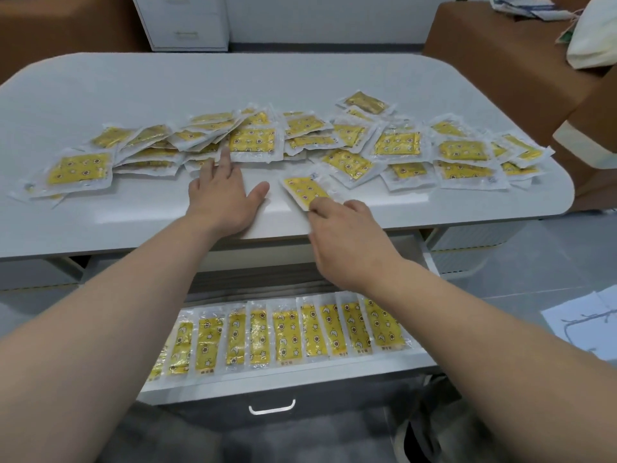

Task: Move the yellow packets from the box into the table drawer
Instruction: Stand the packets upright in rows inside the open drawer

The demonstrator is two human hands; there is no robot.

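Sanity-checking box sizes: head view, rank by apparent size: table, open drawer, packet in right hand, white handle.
1. table
2. drawer, partly hidden
3. packet pinched by the right hand
4. handle, about as long as the packet but thinner

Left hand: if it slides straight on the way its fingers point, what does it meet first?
The left hand would meet the heap of yellow packets right ahead; its fingers seem to reach the heap's near edge, though contact is unclear.
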